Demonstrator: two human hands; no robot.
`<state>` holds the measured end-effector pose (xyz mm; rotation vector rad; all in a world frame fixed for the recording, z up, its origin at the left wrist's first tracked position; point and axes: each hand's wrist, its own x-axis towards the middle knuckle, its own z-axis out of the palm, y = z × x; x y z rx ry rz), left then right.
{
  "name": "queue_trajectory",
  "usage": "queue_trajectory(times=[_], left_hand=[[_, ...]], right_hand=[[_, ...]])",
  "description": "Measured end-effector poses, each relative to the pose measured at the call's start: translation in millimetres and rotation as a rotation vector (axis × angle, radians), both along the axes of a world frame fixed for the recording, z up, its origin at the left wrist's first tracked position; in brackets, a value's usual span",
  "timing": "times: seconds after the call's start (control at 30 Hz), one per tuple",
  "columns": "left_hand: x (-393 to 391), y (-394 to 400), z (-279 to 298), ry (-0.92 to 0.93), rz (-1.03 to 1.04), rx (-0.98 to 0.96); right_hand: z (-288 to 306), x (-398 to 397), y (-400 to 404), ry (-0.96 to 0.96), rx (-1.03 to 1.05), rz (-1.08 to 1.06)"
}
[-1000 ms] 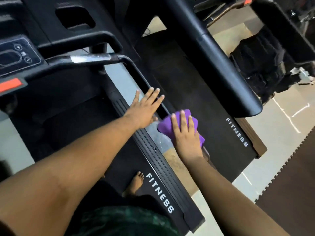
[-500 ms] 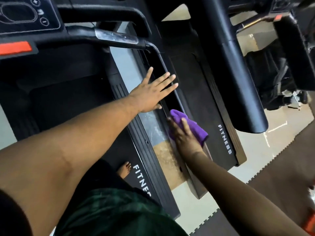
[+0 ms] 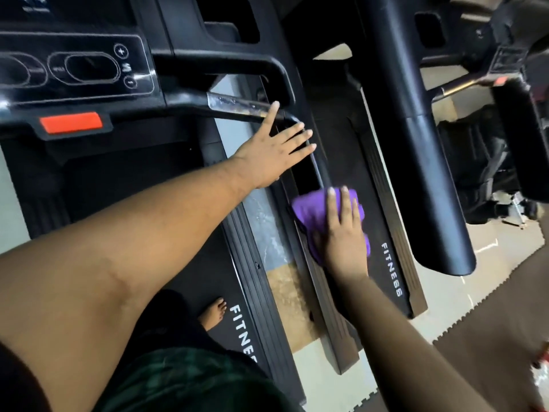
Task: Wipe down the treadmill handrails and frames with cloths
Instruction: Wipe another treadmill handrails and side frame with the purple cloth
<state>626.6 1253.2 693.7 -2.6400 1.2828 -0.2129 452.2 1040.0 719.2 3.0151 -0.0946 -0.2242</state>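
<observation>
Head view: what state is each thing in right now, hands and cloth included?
Left hand: open, fingers straight, resting by the bend of the handrail.
Right hand: open, fingers flat, pressing the cloth down.
Purple cloth: bunched, pinned on the neighbouring treadmill's side rail.
Handrail: its metal section is smudged.
Console panel: displays dark.
Bare foot: standing on the near treadmill's belt.
</observation>
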Motion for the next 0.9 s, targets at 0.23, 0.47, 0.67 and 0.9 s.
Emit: queue_trajectory(times=[0.23,0.47,0.67,0.9], left_hand=[[26,12,3,0.009,-0.019,-0.003],[37,17,5,0.004,-0.016,0.026],[37,20,10,0.047,-0.045,0.081],[39,21,14,0.089,-0.048,0.071]], right_hand=[[0,25,7,0.047,0.116,-0.165],[2,92,43,0.081,-0.252,0.122],[3,53,18,0.402,-0.573,0.532],[-16,111,63,0.467,-0.985,0.675]])
